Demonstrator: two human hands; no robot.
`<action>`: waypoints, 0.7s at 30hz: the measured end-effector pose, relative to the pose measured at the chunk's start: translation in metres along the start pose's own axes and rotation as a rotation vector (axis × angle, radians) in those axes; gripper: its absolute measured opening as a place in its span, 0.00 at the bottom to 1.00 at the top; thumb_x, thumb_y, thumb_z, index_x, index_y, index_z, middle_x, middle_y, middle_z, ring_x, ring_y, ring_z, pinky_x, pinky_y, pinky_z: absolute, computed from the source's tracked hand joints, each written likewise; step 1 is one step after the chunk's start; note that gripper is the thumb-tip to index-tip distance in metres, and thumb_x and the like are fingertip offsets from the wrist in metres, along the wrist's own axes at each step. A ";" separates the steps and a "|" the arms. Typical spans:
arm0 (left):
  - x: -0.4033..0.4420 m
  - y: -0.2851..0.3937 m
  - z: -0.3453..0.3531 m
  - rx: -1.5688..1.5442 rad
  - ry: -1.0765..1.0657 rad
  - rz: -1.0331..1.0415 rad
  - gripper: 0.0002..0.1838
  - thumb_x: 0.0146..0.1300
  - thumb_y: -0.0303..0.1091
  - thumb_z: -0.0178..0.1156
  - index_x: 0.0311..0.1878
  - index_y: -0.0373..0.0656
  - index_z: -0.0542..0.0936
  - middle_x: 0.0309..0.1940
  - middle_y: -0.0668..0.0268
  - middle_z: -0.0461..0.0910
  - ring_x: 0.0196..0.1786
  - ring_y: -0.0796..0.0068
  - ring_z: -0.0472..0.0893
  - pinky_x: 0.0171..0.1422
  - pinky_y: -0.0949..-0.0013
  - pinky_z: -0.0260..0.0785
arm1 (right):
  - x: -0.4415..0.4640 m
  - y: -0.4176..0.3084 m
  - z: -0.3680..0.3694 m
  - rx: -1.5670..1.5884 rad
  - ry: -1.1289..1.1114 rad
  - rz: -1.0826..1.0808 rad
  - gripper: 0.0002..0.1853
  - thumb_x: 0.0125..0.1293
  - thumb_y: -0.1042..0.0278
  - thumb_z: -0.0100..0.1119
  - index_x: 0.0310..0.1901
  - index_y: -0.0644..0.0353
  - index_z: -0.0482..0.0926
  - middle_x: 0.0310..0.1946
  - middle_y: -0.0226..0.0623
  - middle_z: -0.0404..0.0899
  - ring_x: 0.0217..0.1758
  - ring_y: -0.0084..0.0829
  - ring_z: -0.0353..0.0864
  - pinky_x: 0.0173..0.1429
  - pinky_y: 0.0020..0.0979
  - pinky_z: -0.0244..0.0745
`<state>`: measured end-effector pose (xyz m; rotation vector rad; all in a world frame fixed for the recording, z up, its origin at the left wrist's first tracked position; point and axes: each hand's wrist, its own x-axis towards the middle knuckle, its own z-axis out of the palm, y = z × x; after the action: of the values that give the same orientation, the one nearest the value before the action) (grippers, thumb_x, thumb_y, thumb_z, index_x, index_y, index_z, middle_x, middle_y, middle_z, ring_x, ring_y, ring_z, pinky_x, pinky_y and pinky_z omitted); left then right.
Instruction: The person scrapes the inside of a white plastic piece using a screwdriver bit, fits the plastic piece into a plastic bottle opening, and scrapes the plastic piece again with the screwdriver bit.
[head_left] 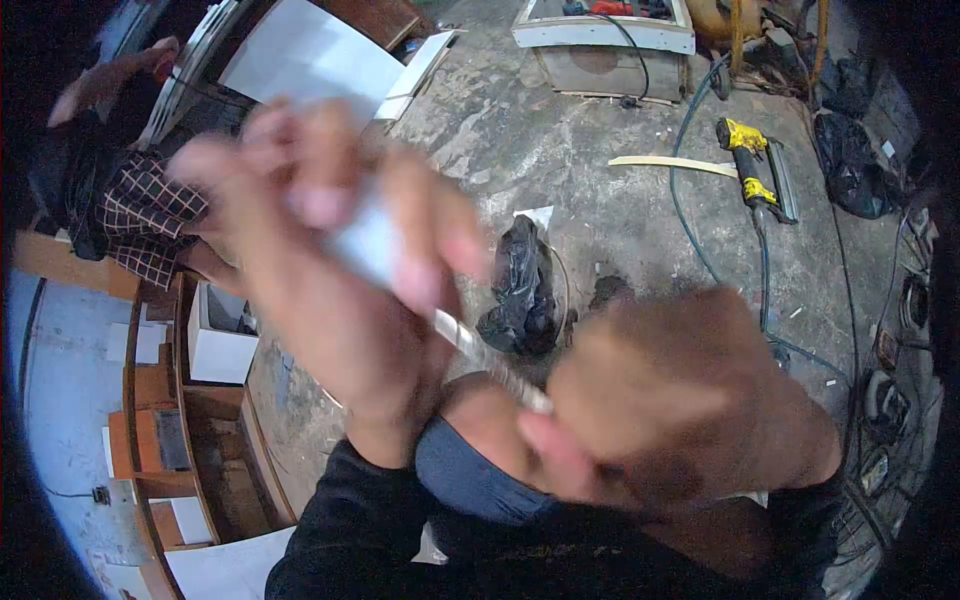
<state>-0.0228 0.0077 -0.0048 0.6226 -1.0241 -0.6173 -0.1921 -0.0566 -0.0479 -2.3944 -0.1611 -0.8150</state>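
Close to the camera, my left hand (pixel 340 270) is curled around a pale bluish-white object (pixel 370 240), blurred by motion, so its kind does not show. From below that grip a narrow, shiny, whitish strip (pixel 490 362) runs down to my right hand (pixel 670 400). That hand is closed, with the thumb and fingers at the strip's lower end. Whether the strip and the pale object are one piece I cannot tell. My bent knee in dark blue cloth (pixel 475 480) is beneath both hands.
A yellow and black nail gun (pixel 755 170) lies on the concrete floor with its hose (pixel 688 210). Black plastic bags (pixel 522 285) sit ahead. A wooden box (pixel 610 40) stands at the back. Wooden shelving (pixel 190 430) is on the left, near another person's checked shorts (pixel 150 215).
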 end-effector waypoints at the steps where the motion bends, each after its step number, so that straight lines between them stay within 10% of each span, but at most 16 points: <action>1: 0.004 0.003 -0.006 0.088 0.042 0.161 0.20 0.74 0.51 0.42 0.43 0.41 0.63 0.25 0.71 0.62 0.13 0.79 0.61 0.21 0.73 0.63 | -0.004 -0.003 0.003 0.020 -0.022 0.007 0.12 0.55 0.64 0.65 0.22 0.56 0.72 0.18 0.33 0.68 0.18 0.32 0.73 0.20 0.31 0.68; 4: -0.006 0.002 0.000 0.003 0.039 -0.061 0.18 0.74 0.50 0.45 0.43 0.41 0.64 0.25 0.71 0.62 0.16 0.79 0.62 0.22 0.74 0.58 | -0.014 -0.004 0.017 0.021 0.010 0.068 0.15 0.56 0.63 0.64 0.19 0.55 0.68 0.16 0.32 0.64 0.17 0.32 0.71 0.19 0.33 0.65; 5: -0.003 0.008 -0.010 -0.231 -0.023 -0.202 0.16 0.73 0.47 0.46 0.42 0.41 0.63 0.27 0.69 0.62 0.21 0.77 0.67 0.33 0.68 0.70 | -0.016 -0.002 0.017 0.024 0.032 0.099 0.15 0.56 0.63 0.63 0.19 0.55 0.68 0.16 0.32 0.64 0.17 0.32 0.71 0.19 0.34 0.65; 10: 0.001 0.012 -0.016 -0.632 -0.029 -0.437 0.14 0.73 0.42 0.46 0.42 0.40 0.61 0.33 0.64 0.63 0.35 0.68 0.76 0.63 0.49 0.68 | -0.016 0.000 0.009 0.109 0.357 0.140 0.15 0.60 0.63 0.60 0.21 0.59 0.70 0.18 0.37 0.69 0.17 0.37 0.71 0.20 0.35 0.63; 21: 0.002 0.009 -0.009 -0.782 0.148 -0.592 0.19 0.73 0.46 0.45 0.39 0.36 0.64 0.32 0.64 0.66 0.34 0.71 0.77 0.58 0.54 0.75 | -0.003 -0.030 -0.003 -0.295 0.397 0.218 0.14 0.53 0.57 0.67 0.32 0.60 0.80 0.21 0.38 0.71 0.17 0.32 0.69 0.22 0.31 0.61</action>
<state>-0.0123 0.0141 -0.0001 0.2524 -0.3773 -1.3793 -0.2049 -0.0337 -0.0322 -2.3988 0.3963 -1.2546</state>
